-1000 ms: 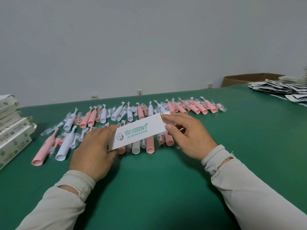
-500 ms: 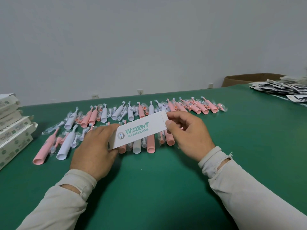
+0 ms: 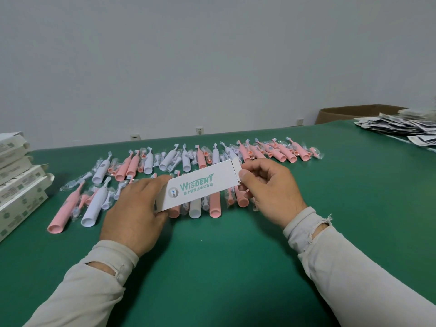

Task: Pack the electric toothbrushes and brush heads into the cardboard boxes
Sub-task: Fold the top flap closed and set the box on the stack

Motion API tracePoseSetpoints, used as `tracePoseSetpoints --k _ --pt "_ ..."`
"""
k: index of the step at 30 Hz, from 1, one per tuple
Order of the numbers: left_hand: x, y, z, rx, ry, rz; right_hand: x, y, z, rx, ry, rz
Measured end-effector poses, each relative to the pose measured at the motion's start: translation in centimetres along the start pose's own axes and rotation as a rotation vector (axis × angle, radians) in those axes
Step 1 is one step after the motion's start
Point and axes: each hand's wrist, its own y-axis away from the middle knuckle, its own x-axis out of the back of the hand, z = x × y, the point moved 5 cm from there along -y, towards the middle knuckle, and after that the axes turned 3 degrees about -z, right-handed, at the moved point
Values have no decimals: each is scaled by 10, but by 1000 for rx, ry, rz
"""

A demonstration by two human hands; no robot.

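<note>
Nearest the camera, two pale long sleeves reached over the green desk (image 3: 212, 267). The left hand (image 3: 134, 213) gripped the lower left end of a white cardboard box (image 3: 200, 185), fingers curled behind it, thumb side toward the viewer. The right hand (image 3: 269, 190) pinched the flap at the box's upper right end between thumb and fingers. The box was held above the desk, tilted up to the right. Printed face legible: "WISDENT" in teal, a line of small Chinese characters beneath (too small to read with certainty), and a round grey tooth logo with a blue cross at left.

Behind and under the box, pink and white electric toothbrushes (image 3: 99, 201) lay on the desk in two loose rows, open ends toward the viewer, with small bagged brush heads (image 3: 73, 182) scattered among them.

At far left, a stack of white boxes (image 3: 18, 192) sat on the desk edge; print unreadable. At far right, a pile of printed leaflets (image 3: 401, 126), and behind it a brown carton (image 3: 342, 113) against the grey wall, which carried three sockets.
</note>
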Motion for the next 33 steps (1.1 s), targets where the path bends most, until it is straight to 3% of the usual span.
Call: tracePoseSetpoints --k 18,28,33 --pt "3 3 5 -11 -4 13 0 1 -3 10 65 23" --pt "7 3 6 -8 -5 22 -7 4 -13 90 141 -68" --pt "11 6 21 -33 68 13 -18 8 -5 39 -25 -145"
